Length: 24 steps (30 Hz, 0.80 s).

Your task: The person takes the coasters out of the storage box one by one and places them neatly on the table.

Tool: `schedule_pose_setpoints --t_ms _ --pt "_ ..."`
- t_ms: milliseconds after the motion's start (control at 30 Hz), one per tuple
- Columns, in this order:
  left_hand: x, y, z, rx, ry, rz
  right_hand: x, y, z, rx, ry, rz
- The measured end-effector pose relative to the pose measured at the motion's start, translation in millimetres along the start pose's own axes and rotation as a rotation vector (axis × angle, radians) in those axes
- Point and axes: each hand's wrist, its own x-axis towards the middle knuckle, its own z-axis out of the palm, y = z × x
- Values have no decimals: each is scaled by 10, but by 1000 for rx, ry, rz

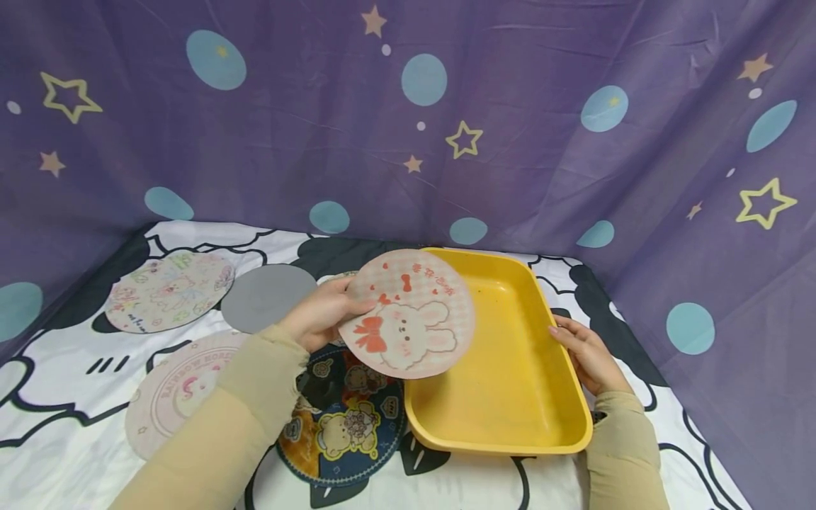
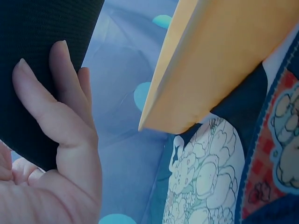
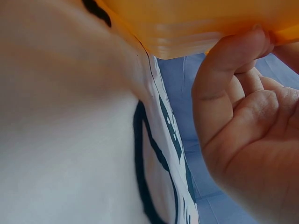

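My left hand [image 1: 328, 312] pinches the left edge of a round pink mat [image 1: 440, 283] printed with a white bunny and red bows. The mat is held up over the left side of a yellow plastic tray [image 1: 497, 397], covering part of its rim. From the left wrist, the mat's dark ribbed underside [image 2: 28, 32] shows with fingers spread against it. My right hand [image 1: 589, 354] holds the tray's right rim, thumb on top and fingers curled beneath it in the right wrist view. The tray's inside shows bare yellow plastic.
Several round mats lie left of the tray: a dark blue bear one [image 1: 350, 439], a pale pink one [image 1: 159, 411] partly under my left sleeve, a grey one [image 1: 264, 297] and a doodle-patterned one [image 1: 172, 290]. A purple curtain [image 1: 357, 163] hangs behind the patterned cloth [image 1: 57, 361].
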Motion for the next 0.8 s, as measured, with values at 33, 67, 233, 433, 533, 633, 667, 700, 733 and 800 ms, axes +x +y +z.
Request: schedule_pose_setpoints --t_ms 33,67,233,433,533,633,667,700,733,800 --pt "-11 -6 -15 1 -4 0 0 1 -2 -2 2 0" --pt "-21 -12 -29 2 -9 2 1 1 -2 -3 1 0" --pt "-76 -37 -80 -10 -3 5 1 1 -6 1 -8 2" --pt "-151 -62 -127 -52 4 26 3 -8 -10 3 -11 5" --pt "-188 -77 -149 -64 3 34 5 -10 -9 0 -9 6" --pt "-223 -95 -180 -57 9 41 6 -10 -8 3 -10 8" --pt "-233 -102 -196 -56 12 41 7 -9 -8 5 -10 8" --pt "-243 -111 -214 -54 14 43 6 -9 -8 7 -10 8" --pt "-255 -116 -228 -52 17 45 5 -8 -8 9 -10 7" --pt "-281 -126 -261 -49 27 42 2 -6 -8 12 -10 5"
